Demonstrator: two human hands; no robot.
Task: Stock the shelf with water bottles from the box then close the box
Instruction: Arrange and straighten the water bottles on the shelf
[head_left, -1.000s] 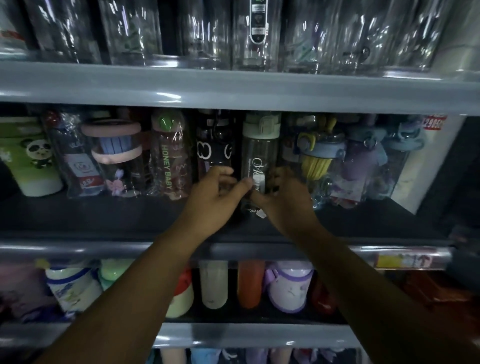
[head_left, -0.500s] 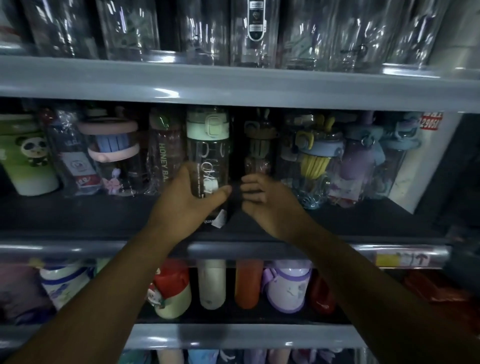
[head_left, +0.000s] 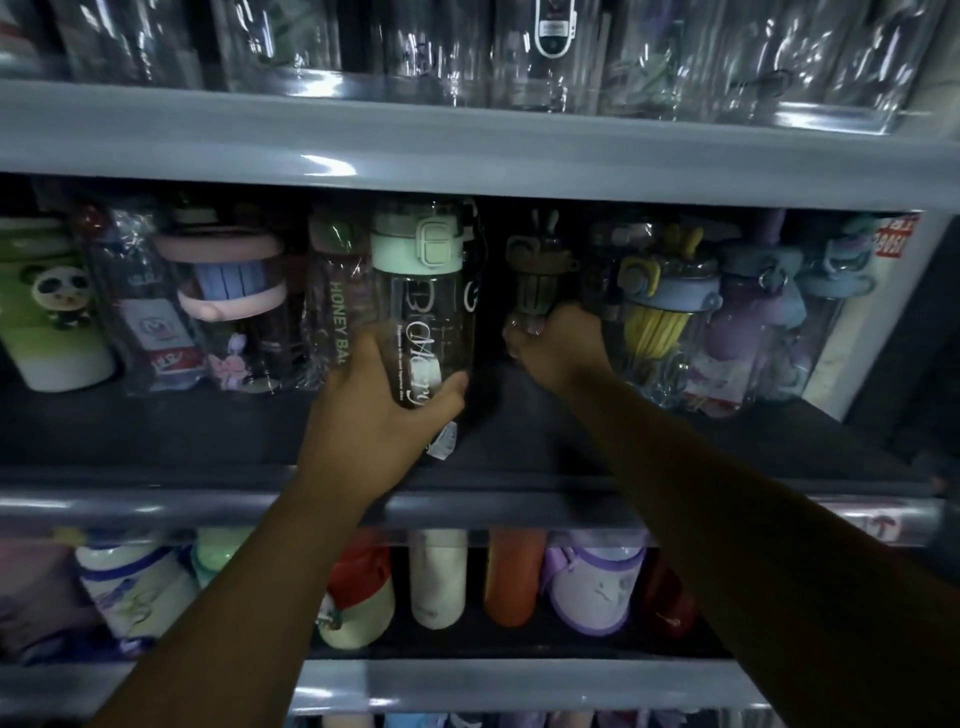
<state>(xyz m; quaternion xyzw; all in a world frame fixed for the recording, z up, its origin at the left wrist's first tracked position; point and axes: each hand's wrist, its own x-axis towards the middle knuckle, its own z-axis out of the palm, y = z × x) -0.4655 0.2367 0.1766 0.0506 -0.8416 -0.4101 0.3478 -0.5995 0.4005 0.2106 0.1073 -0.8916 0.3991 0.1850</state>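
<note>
My left hand (head_left: 384, 410) grips a clear water bottle (head_left: 423, 306) with a pale green lid and white script, upright at the front of the middle shelf (head_left: 156, 431). A white tag hangs at the bottle's base. My right hand (head_left: 558, 345) reaches deeper into the same shelf and holds the lower part of a bottle with a brown lid and rabbit ears (head_left: 537, 270). A dark gap lies between the two bottles. The box is not in view.
The middle shelf is lined with wrapped bottles: a HONEY BABY bottle (head_left: 335, 312), a pink-lidded one (head_left: 228, 291), a panda cup (head_left: 47, 312), yellow and purple ones (head_left: 660, 312) on the right. Clear bottles fill the top shelf (head_left: 467, 145). Coloured flasks (head_left: 514, 577) stand below.
My left hand carried the green-lidded bottle leftwards, opening a gap. My right hand let go of it, reached further back and took hold of the brown-lidded bottle.
</note>
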